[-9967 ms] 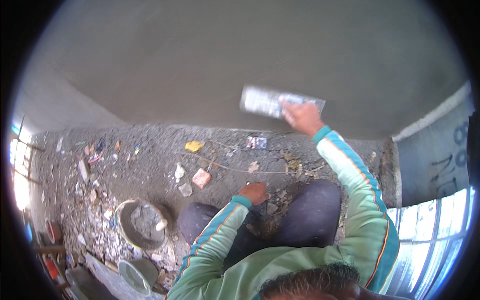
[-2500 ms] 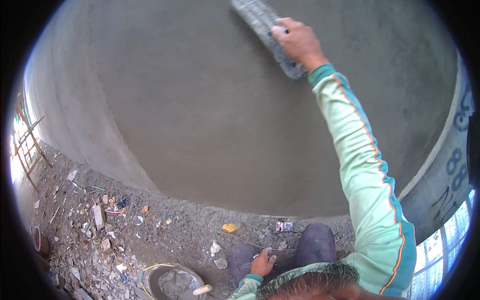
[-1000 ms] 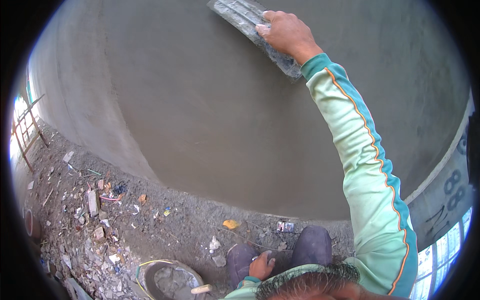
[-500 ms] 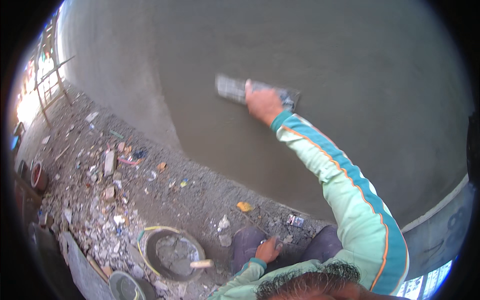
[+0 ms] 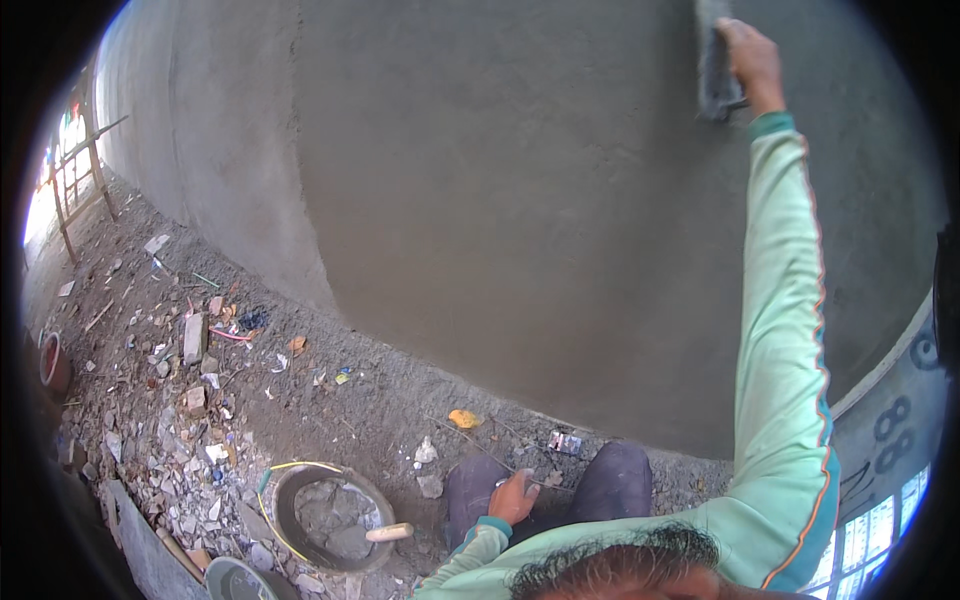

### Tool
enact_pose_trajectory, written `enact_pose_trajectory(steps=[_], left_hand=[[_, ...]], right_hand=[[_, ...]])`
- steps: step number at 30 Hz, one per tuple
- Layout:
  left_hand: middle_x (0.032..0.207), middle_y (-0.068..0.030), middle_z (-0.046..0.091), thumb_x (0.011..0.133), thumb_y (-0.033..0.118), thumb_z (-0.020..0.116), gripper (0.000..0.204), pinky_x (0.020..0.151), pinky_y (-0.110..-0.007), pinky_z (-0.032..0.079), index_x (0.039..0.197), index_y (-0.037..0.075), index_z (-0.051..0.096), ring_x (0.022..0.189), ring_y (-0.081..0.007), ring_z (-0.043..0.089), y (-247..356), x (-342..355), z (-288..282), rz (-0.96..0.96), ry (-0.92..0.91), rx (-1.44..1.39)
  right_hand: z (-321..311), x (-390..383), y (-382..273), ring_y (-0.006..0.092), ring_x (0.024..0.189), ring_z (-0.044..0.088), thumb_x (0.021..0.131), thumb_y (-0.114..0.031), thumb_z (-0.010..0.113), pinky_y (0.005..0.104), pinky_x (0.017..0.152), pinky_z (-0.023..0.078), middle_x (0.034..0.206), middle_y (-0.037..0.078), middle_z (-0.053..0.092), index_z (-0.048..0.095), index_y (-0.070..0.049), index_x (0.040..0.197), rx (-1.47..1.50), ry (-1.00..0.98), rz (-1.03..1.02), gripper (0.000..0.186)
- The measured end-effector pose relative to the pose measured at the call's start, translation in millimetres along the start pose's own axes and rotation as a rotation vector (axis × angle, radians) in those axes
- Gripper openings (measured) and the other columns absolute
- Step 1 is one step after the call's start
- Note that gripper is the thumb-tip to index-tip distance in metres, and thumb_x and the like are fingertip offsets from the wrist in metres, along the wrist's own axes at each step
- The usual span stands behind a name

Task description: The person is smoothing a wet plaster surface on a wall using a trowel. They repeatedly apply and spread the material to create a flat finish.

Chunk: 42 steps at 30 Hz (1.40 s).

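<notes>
While the right hand (image 5: 752, 62) is stretched high overhead, its fingers are curled tight around the handle of a plastering trowel (image 5: 716, 75), whose grey blade stands roughly upright and lies flat against the wet grey rendered wall (image 5: 520, 200) near the top edge of the view. Right arm in a light green sleeve with orange and teal side stripes (image 5: 785, 330) runs nearly straight up from the lower right. Left hand (image 5: 514, 497) sits low, resting on the person's knee in dark trousers (image 5: 610, 480); fingers loosely bent, holding nothing that can be made out. Wall plaster looks smooth and darker on the right part, with a vertical seam toward the lighter section on the left. Ground below is dirt strewn with rubble, broken brick bits and scraps of litter (image 5: 190, 380). 1 round mortar pan (image 5: 325, 505) sits on the ground to the left of the knees, well apart from the trowel, with grey mix inside and a pale wooden handle (image 5: 388, 533) lying on its rim. A yellow scrap (image 5: 463, 418) lies near the wall base.
</notes>
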<state>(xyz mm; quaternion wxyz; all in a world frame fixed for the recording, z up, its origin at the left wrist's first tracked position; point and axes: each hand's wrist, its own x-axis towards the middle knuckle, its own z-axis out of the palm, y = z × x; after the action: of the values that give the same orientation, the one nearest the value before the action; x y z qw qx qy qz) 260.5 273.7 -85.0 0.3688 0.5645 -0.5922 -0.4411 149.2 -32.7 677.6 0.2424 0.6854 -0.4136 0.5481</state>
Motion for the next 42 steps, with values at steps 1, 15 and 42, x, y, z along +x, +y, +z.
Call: enact_pose_trajectory(steps=[1, 15, 42], left_hand=[[0.126, -0.0226, 0.069, 0.096, 0.032, 0.066, 0.045, 0.099, -0.050, 0.051, 0.133, 0.006, 0.060, 0.116, -0.0432, 0.065, 4.9, -1.9, -4.9, -0.025, -0.003, -0.010], [0.122, -0.0236, 0.069, 0.095, 0.032, 0.067, 0.045, 0.095, -0.052, 0.052, 0.132, 0.007, 0.060, 0.112, -0.0445, 0.066, -3.4, -6.2, -6.3, -0.058, 0.066, -0.027], [0.123, -0.0251, 0.068, 0.096, 0.032, 0.067, 0.047, 0.097, -0.052, 0.051, 0.134, 0.006, 0.058, 0.115, -0.0441, 0.064, -3.0, -5.0, -20.7, -0.142, 0.053, -0.067]], right_hand=[[4.8, 2.5, -11.6, 0.0350, 0.105, 0.071, 0.095, -0.036, 0.065, 0.0435, 0.093, 0.056, 0.114, 0.017, 0.075, 0.075, -0.007, 0.119, -0.028, -0.033, 0.056, 0.039], [270.1, -253.8, -183.9, 0.0338, 0.086, 0.076, 0.095, -0.013, 0.049, 0.0450, 0.072, 0.060, 0.095, 0.016, 0.077, 0.064, 0.005, 0.127, -0.217, -0.499, -0.428, 0.040], [261.7, -102.9, -268.5, 0.0356, 0.114, 0.069, 0.091, -0.023, 0.059, 0.0451, 0.097, 0.056, 0.125, 0.017, 0.072, 0.074, -0.008, 0.118, -0.235, -0.619, -0.250, 0.034]])
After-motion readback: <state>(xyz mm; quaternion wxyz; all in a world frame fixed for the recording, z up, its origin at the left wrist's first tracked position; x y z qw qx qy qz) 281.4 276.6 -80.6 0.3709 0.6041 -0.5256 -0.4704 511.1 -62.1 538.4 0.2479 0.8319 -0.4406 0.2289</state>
